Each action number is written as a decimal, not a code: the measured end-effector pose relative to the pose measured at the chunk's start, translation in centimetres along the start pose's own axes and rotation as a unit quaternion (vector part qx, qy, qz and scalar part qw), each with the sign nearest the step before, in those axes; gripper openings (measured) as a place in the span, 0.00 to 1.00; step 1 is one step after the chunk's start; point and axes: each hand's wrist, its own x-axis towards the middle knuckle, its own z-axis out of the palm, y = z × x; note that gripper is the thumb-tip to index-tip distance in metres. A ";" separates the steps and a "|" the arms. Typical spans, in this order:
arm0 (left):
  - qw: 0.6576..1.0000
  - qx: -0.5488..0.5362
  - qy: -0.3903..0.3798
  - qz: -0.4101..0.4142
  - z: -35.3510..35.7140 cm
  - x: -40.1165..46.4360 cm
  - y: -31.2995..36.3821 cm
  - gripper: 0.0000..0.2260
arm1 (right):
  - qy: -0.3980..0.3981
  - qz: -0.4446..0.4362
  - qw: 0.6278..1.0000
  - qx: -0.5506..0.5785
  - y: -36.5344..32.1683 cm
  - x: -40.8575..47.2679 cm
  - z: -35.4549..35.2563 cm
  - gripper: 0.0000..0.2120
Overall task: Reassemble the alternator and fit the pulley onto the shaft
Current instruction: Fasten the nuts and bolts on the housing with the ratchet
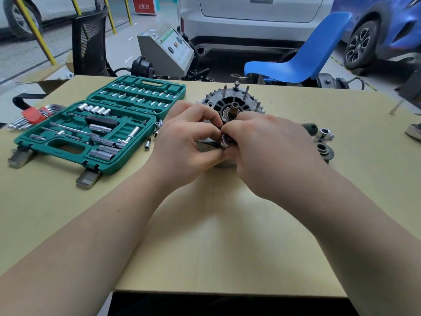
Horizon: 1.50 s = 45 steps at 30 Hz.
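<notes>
The alternator point(230, 103) sits on the table's middle, its shaft point(234, 108) pointing up and several long bolts standing from its rim. Just in front of it, my left hand point(184, 137) and my right hand point(271, 147) meet with curled fingers around a small silver socket point(226, 140). A dark tool part shows under my left fingers; what it is stays hidden. The pulley point(325, 152) lies on the table to the right, beside a silver nut-like part point(324, 134).
An open green socket set case point(102, 124) lies at the left, with loose sockets point(148, 142) near it and hex keys point(34, 115) further left. A blue chair point(303, 58), a grey machine point(168, 51) and cars stand beyond the table.
</notes>
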 end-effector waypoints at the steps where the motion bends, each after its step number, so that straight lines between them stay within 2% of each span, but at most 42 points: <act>1: 1.000 0.003 0.001 0.000 0.0 0.0 0.0 0.13 | -0.003 0.007 1.000 0.008 0.0 0.1 -0.1 0.03; 2: 1.000 0.005 0.001 0.000 0.0 0.0 0.0 0.12 | -0.009 0.016 1.000 0.013 0.1 0.1 -0.1 0.02; 4: 1.000 0.008 0.002 0.004 -0.1 0.0 0.0 0.12 | -0.008 0.036 0.999 0.022 0.1 0.0 0.2 0.11; 6: 1.000 0.006 0.004 0.010 0.0 0.0 -0.1 0.13 | 0.000 0.050 0.998 0.029 -0.1 -0.2 0.5 0.16; 11: 1.000 -0.001 -0.002 0.001 0.0 0.0 -0.1 0.09 | 0.032 0.020 0.999 0.003 0.2 -0.3 0.7 0.09; 14: 1.000 0.003 0.004 0.003 0.0 0.0 0.0 0.07 | 0.023 -0.007 1.000 0.002 0.6 0.0 0.4 0.06; 17: 1.000 0.005 -0.001 0.002 -0.1 -0.1 0.0 0.10 | 0.030 0.019 0.999 0.023 0.9 0.0 0.7 0.07; 20: 1.000 0.004 -0.007 0.010 -0.2 -0.1 -0.2 0.13 | 0.042 0.034 0.995 0.079 0.8 -0.3 1.4 0.15; 24: 1.000 -0.004 -0.008 0.012 -0.1 0.0 -0.3 0.10 | 0.053 0.057 0.988 0.130 0.7 -0.5 1.9 0.18; 28: 1.000 -0.008 -0.005 0.009 -0.1 -0.1 -0.3 0.08 | 0.070 0.051 0.994 0.070 0.6 -0.6 1.4 0.14; 31: 1.000 -0.001 0.000 0.010 -0.1 -0.1 -0.1 0.06 | 0.064 0.020 0.997 0.033 0.8 -0.5 0.8 0.06; 34: 1.000 0.002 0.009 0.014 0.0 -0.2 0.0 0.08 | 0.053 0.026 0.998 0.038 1.1 -0.2 0.5 0.07; 38: 1.000 -0.004 0.012 0.010 0.0 -0.2 -0.2 0.11 | 0.058 0.044 0.996 0.045 0.9 -0.4 1.1 0.16; 40: 1.000 -0.006 0.010 0.009 0.0 -0.2 -0.3 0.11 | 0.065 0.040 0.996 0.049 0.7 -0.6 1.2 0.17; 45: 1.000 -0.013 0.006 0.011 0.0 -0.1 -0.3 0.06 | 0.069 0.002 0.997 0.038 1.0 -0.4 0.9 0.05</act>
